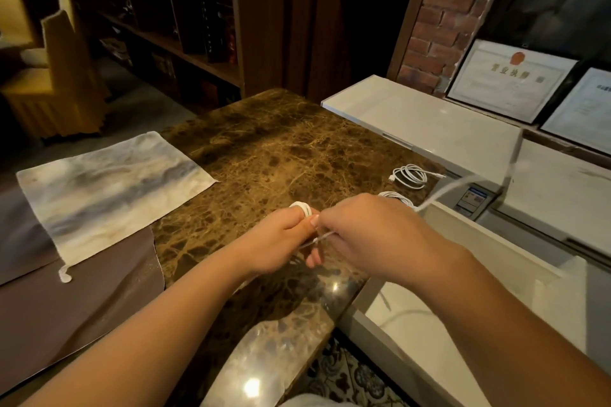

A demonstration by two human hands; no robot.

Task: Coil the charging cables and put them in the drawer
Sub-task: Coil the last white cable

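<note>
one thin white charging cable [325, 236] is pinched in the right hand [373, 235], its blurred slack trailing right; loops wrap the left hand [281, 243] fingers. light, limp, slippery, so grip beside the loops. two coiled white cables [410, 177] lie beyond.

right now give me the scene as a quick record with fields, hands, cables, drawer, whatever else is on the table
left hand: holds white loops of the cable being coiled
right hand: pinches the cable's loose end, which trails off to the right
finished coil: on the marble table, near its right edge
second coil: partly hidden behind right hand
drawer: open, at right
cloth: flat, table's left
</note>
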